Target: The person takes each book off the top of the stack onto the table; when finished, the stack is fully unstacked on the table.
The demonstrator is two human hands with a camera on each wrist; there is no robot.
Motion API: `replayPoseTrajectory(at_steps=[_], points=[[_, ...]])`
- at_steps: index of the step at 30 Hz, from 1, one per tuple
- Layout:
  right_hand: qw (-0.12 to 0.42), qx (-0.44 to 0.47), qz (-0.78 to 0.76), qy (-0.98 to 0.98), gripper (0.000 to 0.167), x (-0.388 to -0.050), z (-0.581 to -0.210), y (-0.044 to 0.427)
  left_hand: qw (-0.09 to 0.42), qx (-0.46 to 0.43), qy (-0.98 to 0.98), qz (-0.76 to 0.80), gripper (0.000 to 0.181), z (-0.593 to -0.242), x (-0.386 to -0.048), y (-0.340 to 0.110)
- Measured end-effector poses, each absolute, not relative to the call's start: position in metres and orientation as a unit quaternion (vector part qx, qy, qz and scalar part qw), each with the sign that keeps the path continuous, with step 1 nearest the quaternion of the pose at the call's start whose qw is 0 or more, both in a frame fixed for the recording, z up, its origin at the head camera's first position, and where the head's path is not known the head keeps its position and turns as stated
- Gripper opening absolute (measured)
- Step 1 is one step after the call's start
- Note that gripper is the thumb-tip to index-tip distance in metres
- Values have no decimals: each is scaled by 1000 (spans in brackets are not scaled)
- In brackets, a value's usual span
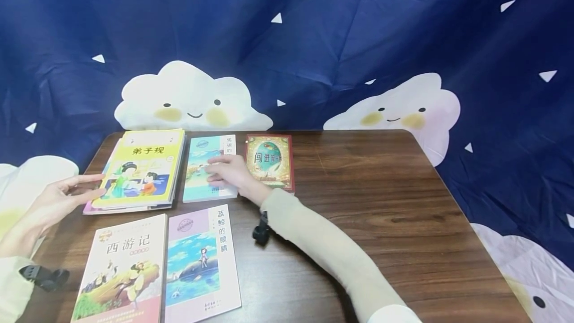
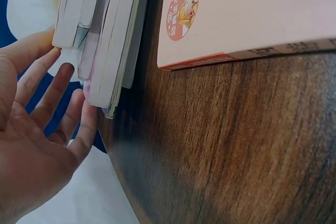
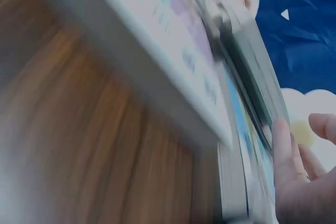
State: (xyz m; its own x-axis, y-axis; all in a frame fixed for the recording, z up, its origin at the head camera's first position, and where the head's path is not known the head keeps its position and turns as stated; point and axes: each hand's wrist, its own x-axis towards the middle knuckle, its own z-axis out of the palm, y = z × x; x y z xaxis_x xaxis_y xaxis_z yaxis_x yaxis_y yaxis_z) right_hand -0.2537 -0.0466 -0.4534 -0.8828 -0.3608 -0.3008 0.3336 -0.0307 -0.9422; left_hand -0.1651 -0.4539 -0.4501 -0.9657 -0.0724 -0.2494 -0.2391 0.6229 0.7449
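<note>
Stacking looks partly done: a rectangular, yellow-topped pile of paper books (image 1: 140,171) lies far left on the brown wooden desk (image 1: 358,188), the left hand (image 1: 60,201) touching its left edge, fingers spread; the right hand (image 1: 228,169), fingers loosely extended, is over the pale-blue rectangular paperback (image 1: 197,176), contact unclear; four books lie unstacked

The person is wearing long, plain sleeves in pale cream, the left sleeve (image 1: 14,288) ending short of a bare left hand (image 1: 54,206) and the right sleeve (image 1: 332,249) short of a bare right hand (image 1: 229,171). Small black wrist cameras (image 1: 261,233) are jutting from both cuffs. White cloth (image 1: 394,315) is showing at the right sleeve's upper end.
</note>
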Motion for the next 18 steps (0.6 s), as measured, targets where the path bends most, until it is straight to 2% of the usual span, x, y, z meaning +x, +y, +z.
replayPoseTrajectory(at_steps=[7, 11, 18], points=[[255, -19, -721, 644, 40, -242, -445, -101, 100, -77, 895, 429, 67, -450, -166, -456], [222, -3, -707, 672, 36, -237, -438, -120, 98, -77, 894, 430, 66, -450, -166, -455], [171, 26, -660, 731, 41, -233, -436, -132, 102, -79, 893, 432, 66, -449, -166, -455]])
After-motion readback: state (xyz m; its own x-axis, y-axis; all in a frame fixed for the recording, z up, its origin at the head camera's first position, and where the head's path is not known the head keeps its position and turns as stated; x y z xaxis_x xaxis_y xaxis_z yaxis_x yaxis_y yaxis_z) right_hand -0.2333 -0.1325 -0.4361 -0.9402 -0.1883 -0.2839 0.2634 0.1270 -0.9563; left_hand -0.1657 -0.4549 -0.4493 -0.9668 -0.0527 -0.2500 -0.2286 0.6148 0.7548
